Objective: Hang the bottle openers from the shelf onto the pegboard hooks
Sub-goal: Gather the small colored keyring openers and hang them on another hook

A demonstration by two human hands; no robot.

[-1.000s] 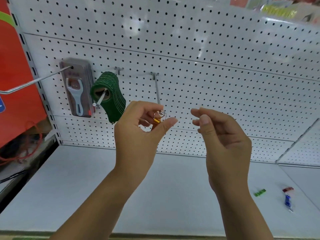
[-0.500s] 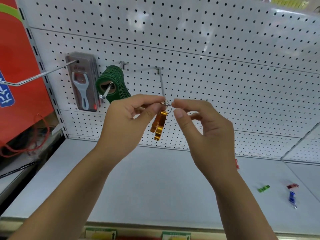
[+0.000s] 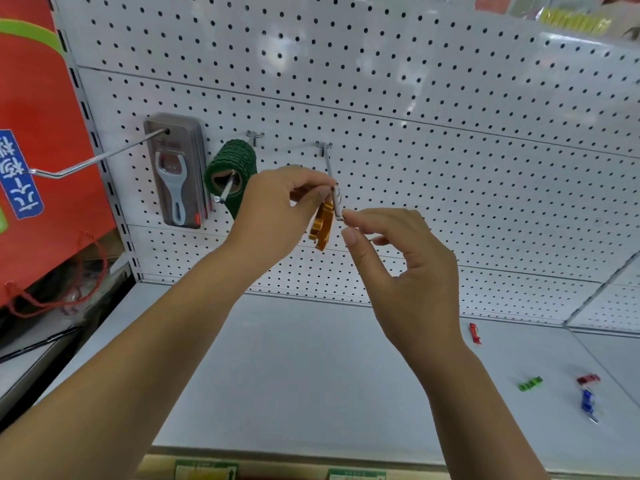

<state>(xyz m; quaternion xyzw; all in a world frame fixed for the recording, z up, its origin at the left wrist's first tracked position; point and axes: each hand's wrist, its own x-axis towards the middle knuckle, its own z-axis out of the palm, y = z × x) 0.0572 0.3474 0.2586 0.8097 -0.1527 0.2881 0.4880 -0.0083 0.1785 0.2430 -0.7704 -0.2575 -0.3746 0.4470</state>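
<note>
1. Your left grip [image 3: 277, 213] is pinching the opener [image 3: 322, 227] by its ring; it is hanging against the hook [image 3: 328, 168].
2. Your right grip [image 3: 408, 268] is touching the hook's tip; I cannot tell whether it is holding it.

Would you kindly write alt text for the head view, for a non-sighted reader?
A person's left hand pinches the ring of an orange bottle opener at a pegboard hook, while the right hand touches the hook's tip. Other small coloured openers lie on the white shelf.
</note>
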